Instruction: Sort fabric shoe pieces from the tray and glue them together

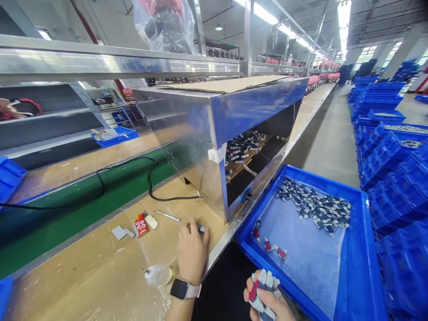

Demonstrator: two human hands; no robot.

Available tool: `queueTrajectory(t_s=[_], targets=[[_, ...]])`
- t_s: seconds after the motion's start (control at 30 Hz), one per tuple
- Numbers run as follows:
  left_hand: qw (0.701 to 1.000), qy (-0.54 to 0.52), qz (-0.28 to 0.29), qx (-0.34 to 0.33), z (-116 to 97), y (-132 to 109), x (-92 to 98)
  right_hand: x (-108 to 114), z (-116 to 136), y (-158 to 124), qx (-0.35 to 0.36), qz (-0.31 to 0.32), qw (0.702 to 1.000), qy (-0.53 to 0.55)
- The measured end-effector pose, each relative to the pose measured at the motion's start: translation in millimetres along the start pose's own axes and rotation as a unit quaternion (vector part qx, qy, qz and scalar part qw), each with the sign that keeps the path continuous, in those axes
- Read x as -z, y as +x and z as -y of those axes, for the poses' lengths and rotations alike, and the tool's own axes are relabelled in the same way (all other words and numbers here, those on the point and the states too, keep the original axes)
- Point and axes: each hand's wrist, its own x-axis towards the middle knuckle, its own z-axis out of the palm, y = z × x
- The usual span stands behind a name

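My left hand (193,252), with a smartwatch on its wrist, rests on the tan workbench (100,276) and pinches a small blue-and-white piece (201,228) at its fingertips. My right hand (267,296) grips a bunched wad of red, white and blue fabric pieces (264,285) just inside the near rim of a blue plastic tray (294,187). In that tray lies a heap of blue-and-white pieces (314,207), and several red-and-white ones (269,245) lie closer to me. A plastic squeeze bottle (158,275) stands by my left wrist.
A stainless-steel box (254,107) spans the bench, with pieces on a shelf inside. A black cable (150,178) runs beside it. A metal tool (167,216) and a red packet (141,224) lie on the bench. A green belt (83,209) runs left; blue crates (394,178) stand right.
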Motion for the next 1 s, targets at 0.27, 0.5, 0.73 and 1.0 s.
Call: queueTrajectory(t_s=[0.27, 0.5, 0.73, 1.0], targets=[[0.998, -0.057, 0.011, 0.03, 5.1, 7.7, 2.6, -4.5, 12.0, -0.2, 0.031, -0.062, 0.997, 0.025], [0.995, -0.093, -0.01, 0.042, 7.5, 8.8, -3.5, 3.3, -4.9, 0.1, -0.008, -0.065, 0.997, 0.042], [0.986, -0.162, -0.047, -0.008, -6.8, -1.3, 20.4, -18.7, 11.3, -10.3, 0.036, -0.072, 0.997, -0.006], [0.814, -0.504, 0.101, -0.27, -55.1, -73.3, 90.3, -43.1, 32.7, -21.9, 0.107, -0.075, 0.99, -0.061]])
